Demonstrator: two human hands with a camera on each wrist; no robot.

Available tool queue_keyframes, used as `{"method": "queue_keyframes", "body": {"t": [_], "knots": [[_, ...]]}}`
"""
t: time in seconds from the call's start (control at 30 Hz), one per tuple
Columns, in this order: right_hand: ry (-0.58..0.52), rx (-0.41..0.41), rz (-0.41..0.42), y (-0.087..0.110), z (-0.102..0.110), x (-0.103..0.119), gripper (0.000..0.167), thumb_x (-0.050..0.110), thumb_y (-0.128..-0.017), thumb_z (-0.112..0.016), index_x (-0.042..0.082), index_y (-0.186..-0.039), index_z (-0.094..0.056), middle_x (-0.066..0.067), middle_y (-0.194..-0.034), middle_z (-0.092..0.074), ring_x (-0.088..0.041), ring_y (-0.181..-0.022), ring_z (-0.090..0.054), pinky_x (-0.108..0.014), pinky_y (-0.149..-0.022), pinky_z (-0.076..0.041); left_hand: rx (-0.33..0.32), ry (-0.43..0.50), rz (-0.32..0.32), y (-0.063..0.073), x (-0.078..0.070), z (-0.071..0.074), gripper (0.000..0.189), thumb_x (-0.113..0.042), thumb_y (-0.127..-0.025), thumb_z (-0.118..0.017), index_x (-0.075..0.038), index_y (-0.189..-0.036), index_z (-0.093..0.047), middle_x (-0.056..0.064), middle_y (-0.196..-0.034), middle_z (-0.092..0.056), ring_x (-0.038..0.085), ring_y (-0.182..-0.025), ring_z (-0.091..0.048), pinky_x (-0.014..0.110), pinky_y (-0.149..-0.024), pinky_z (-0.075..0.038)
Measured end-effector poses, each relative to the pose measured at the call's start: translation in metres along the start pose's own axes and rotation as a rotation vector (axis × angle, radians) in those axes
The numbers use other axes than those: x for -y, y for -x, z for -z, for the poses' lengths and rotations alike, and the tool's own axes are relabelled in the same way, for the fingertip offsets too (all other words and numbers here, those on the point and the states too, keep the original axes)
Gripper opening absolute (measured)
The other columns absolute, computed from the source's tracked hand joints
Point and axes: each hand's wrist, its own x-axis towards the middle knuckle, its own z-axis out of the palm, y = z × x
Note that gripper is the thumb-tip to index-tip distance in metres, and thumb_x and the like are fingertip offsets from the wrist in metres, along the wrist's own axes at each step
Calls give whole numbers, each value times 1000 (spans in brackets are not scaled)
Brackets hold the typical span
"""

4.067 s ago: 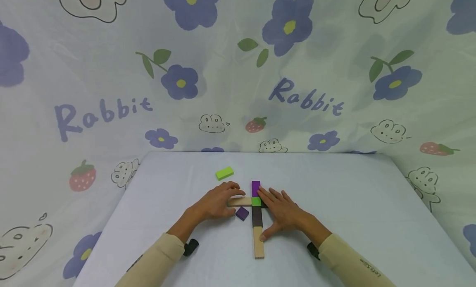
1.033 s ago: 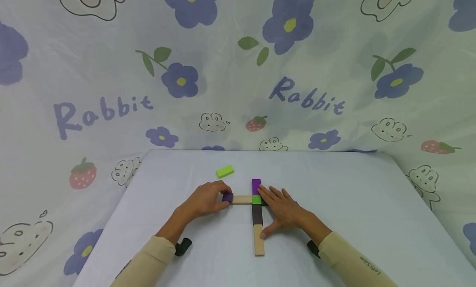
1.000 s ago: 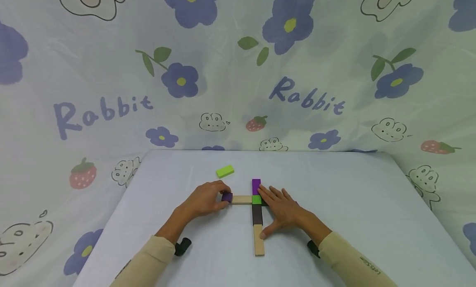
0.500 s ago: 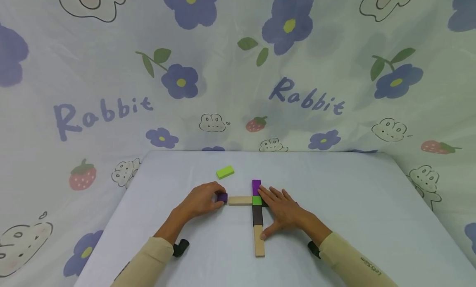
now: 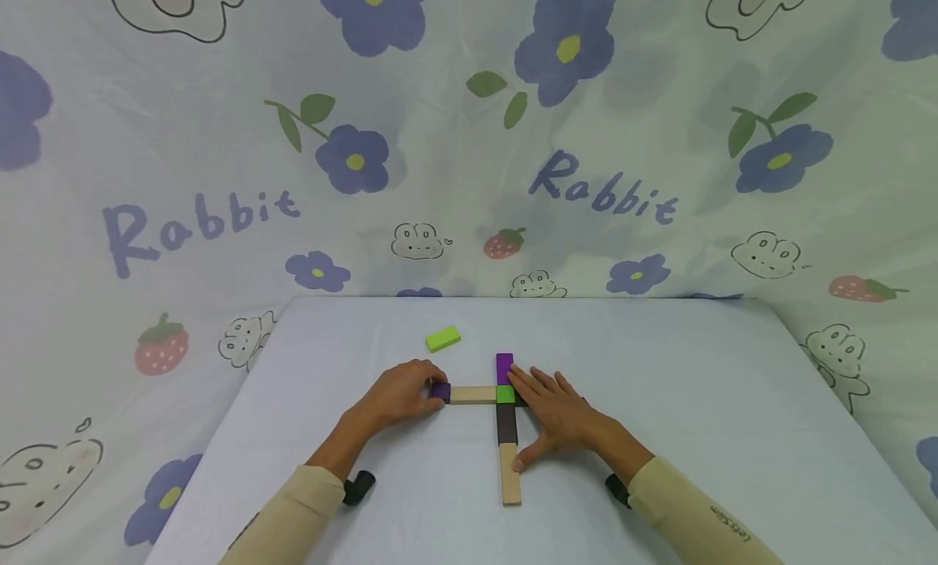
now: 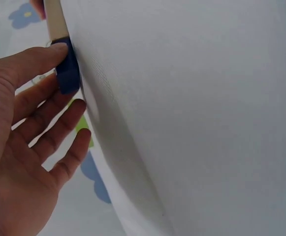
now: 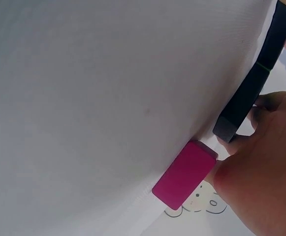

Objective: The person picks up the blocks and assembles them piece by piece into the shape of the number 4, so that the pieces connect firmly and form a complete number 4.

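Note:
Wooden blocks lie flat in a cross. Around its green centre [image 5: 505, 394] sit a purple block [image 5: 504, 369] above, a dark block [image 5: 506, 423] and a plain block [image 5: 510, 474] below, and a plain block [image 5: 473, 395] to the left. My left hand [image 5: 399, 394] pinches a small dark purple block [image 5: 440, 391] at that left block's outer end; it looks blue in the left wrist view [image 6: 67, 69]. With fingers spread, my right hand [image 5: 557, 414] rests over the right arm, largely hiding it. The right wrist view shows a magenta block [image 7: 184, 174] beside that hand.
A lime green block [image 5: 443, 339] lies alone behind my left hand. White cloth [image 5: 696, 386] covers the table, and a printed curtain [image 5: 469, 166] hangs along its far edge. Black wrist devices [image 5: 359, 488] show at both sleeves.
My left hand has picked up the dark purple block from below the left arm and brought it to that arm's outer end. A gap seen half a second ago has closed. My right hand stays put.

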Motion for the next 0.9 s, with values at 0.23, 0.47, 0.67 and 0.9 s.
{"method": "queue_keyframes", "body": {"t": [0.23, 0.47, 0.67, 0.9], "knots": [[-3, 3, -1, 0, 0, 0, 139, 79, -58, -80, 16, -164, -16, -1, -170, -12, -34, -154, -12, -62, -120, -7, 8, -9, 11, -1, 0, -1, 32, -21, -83, -84, -11, -111, -74, -3, -100, -67, 13, -89, -57, 38, -84, -52], [-9, 0, 12, 0, 0, 0, 139, 79, -59, -80, 15, -164, -16, -1, -170, -12, -35, -154, -12, -62, -119, -7, 13, -12, 3, -1, 1, -2, 36, -22, -83, -84, -11, -115, -73, -1, -107, -68, 15, -95, -60, 38, -88, -52], [-12, -8, 23, 1, 0, 0, 138, 79, -59, -80, 14, -164, -17, -2, -169, -14, -36, -153, -13, -63, -119, -8, 19, -14, -2, 0, 0, -2, 39, -24, -83, -84, -11, -118, -72, 0, -110, -67, 16, -97, -60, 40, -89, -52], [-5, -7, 12, 1, 1, 0, 138, 79, -59, -80, 15, -164, -16, -2, -169, -13, -36, -154, -13, -62, -119, -7, 30, -3, 4, 0, 0, 0, 43, -26, -84, -84, -11, -122, -71, -1, -111, -66, 16, -98, -60, 40, -90, -52]]}}
